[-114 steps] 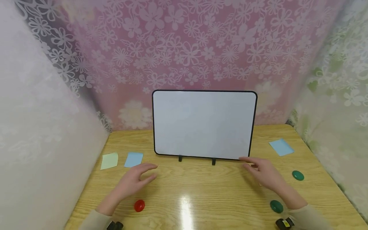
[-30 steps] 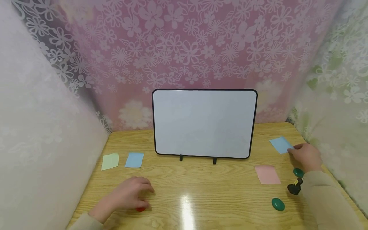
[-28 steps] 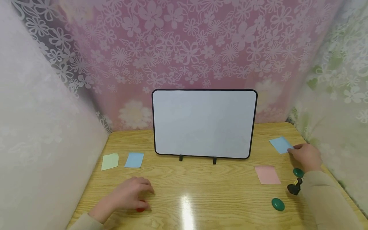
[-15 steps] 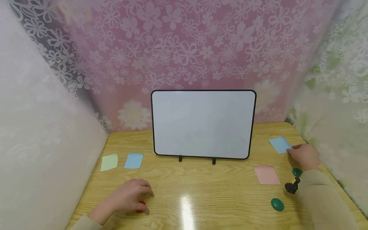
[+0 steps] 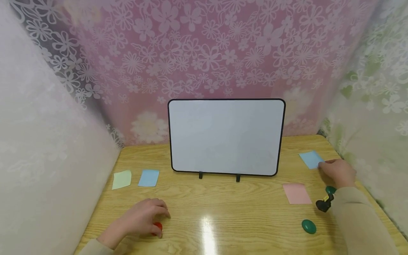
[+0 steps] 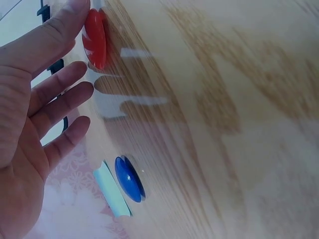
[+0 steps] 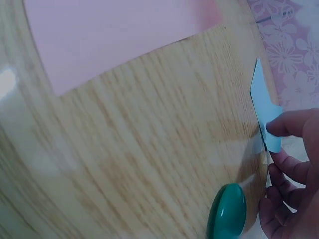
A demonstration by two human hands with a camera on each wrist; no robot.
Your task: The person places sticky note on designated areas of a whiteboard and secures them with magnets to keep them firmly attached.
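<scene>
The left hand (image 5: 143, 216) hangs low over the surface (image 5: 248, 219), fingers apart and loosely bent. Its thumb tip is right at the red disc (image 6: 95, 40); whether they touch I cannot tell. The disc is rounded and looks slick, so a thumb coming down on its rim might skid it away. A blue disc (image 6: 128, 180) also lies near that hand, just beside a pale note, seen only in the left wrist view.

Below the right forearm, toward the person, sits one green disc (image 5: 309, 226). A second green disc (image 7: 228, 214) lies close by the right hand (image 5: 338, 171), near the black wrist camera (image 5: 323, 204); if the arm dipped or pulled straight back, the cuff or camera could knock it. The pink note (image 5: 297, 193) is flat, to the left of that wrist.

The right hand pinches the nearest corner of a blue note (image 5: 310, 159) between thumb and finger, the rest of the sheet reaching out beyond the fingertips. Held by so little, the paper could crease or slip free, more so if its underside is tacky and clings.

Ahead of the left hand are a second blue note (image 5: 148, 178) and a pale green note (image 5: 122, 179). Farther off, between both hands, the whiteboard (image 5: 226, 136) stands on two small black feet; a hard press might tip it.
</scene>
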